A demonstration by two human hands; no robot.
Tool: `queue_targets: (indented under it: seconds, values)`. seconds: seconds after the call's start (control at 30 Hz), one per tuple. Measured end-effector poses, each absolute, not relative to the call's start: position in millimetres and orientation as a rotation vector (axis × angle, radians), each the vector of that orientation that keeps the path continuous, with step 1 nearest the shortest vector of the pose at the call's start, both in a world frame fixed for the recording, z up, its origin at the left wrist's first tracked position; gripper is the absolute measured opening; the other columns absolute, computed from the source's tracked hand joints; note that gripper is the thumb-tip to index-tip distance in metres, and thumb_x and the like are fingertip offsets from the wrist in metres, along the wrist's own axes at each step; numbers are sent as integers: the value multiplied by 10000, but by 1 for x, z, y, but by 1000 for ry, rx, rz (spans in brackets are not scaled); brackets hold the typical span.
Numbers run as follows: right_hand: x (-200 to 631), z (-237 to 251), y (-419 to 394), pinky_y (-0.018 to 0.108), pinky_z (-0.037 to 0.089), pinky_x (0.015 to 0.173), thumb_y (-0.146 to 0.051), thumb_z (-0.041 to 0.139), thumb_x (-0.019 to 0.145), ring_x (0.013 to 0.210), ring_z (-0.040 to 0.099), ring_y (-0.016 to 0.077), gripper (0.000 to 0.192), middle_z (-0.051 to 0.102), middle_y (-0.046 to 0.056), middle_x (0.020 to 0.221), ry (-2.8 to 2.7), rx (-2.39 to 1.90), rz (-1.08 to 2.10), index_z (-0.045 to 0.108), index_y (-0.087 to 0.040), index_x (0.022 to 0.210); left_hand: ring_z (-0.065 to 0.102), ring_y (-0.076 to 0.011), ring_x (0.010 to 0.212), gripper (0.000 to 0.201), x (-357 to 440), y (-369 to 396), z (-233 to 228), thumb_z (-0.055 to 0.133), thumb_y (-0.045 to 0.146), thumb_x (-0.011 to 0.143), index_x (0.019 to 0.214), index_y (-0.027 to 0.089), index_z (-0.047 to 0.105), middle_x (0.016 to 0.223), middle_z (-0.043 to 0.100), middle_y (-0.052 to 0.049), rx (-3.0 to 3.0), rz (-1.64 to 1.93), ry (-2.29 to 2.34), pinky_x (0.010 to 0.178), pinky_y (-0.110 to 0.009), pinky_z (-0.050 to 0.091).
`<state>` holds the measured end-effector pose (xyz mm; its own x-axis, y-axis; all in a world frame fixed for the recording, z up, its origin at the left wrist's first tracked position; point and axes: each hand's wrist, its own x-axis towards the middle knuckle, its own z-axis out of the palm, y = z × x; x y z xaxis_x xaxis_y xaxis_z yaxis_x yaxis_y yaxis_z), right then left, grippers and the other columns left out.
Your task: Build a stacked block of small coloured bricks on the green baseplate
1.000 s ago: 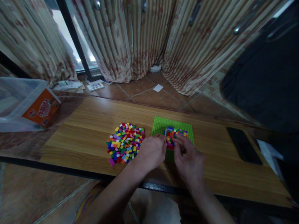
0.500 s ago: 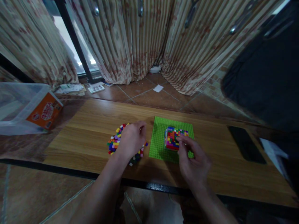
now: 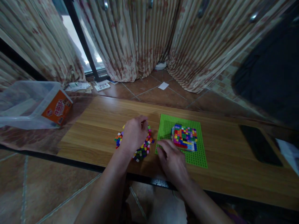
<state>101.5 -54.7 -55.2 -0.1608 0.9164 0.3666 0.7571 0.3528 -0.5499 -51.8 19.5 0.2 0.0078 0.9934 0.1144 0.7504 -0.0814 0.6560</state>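
1. Head view, looking down on a long wooden table [image 3: 93, 127]; clock positions taken from the middle of the view, 12 at the top.
2. At 7 o'clock, a loose pile of small multicoloured bricks [image 3: 146, 150] on the tabletop, partly hidden by the hand above.
3. Between 7 and 8 o'clock, the left hand [image 3: 135, 133], over the pile, fingers curled; impossible to tell whether fingertips meet or grip a brick.
4. At 4 o'clock, a green studded baseplate [image 3: 198, 160], lying flat, slightly turned, to the right of the pile and well apart from the left hand.
5. On that baseplate, a roughly rectangular brick build [image 3: 184, 134], top patterned in red, orange, yellow, blue and green.
6. At 5 o'clock, the right hand [image 3: 174, 158], over the baseplate's near left corner, just beside the build, fingers bent towards the pile; too small to tell whether thumb and forefinger touch.
7. Between 3 and 4 o'clock, a flat black slab [image 3: 260, 144] on the table.
8. At 9 o'clock, a clear plastic box [image 3: 28, 120] with an orange label [image 3: 58, 107].
9. At 12 o'clock, striped floral curtains [image 3: 142, 43] above a tiled floor [image 3: 144, 91].
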Motion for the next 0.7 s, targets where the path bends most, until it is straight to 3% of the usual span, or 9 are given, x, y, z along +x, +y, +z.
queue_targets:
  seconds: [0.33,0.5,0.7]
  values:
    - [82,-60,-42,270,463,535,-280,507,935,727,645,186,246,678,73,927,-2051,-1709,112,694,-220,1083,707,-184,891,312,-53,19,0,470,188,899,1050,188,744,1013,769,-70,1893,764,1763,838,-271,526]
    - [83,-62,-41,266,441,546,-282,492,956,743,645,180,235,670,70,935,-2053,-1743,140,710,-215,1013,703,-173,886,313,-53,19,-1,471,199,903,1075,188,733,1016,769,-65,1878,756,1766,825,-265,522]
    - [85,-61,-43,271,462,603,-242,499,951,771,648,184,188,674,56,897,-2017,-1688,213,684,-206,940,696,-177,841,295,-54,20,1,455,179,898,967,175,741,943,767,-71,1933,664,1764,784,-263,508]
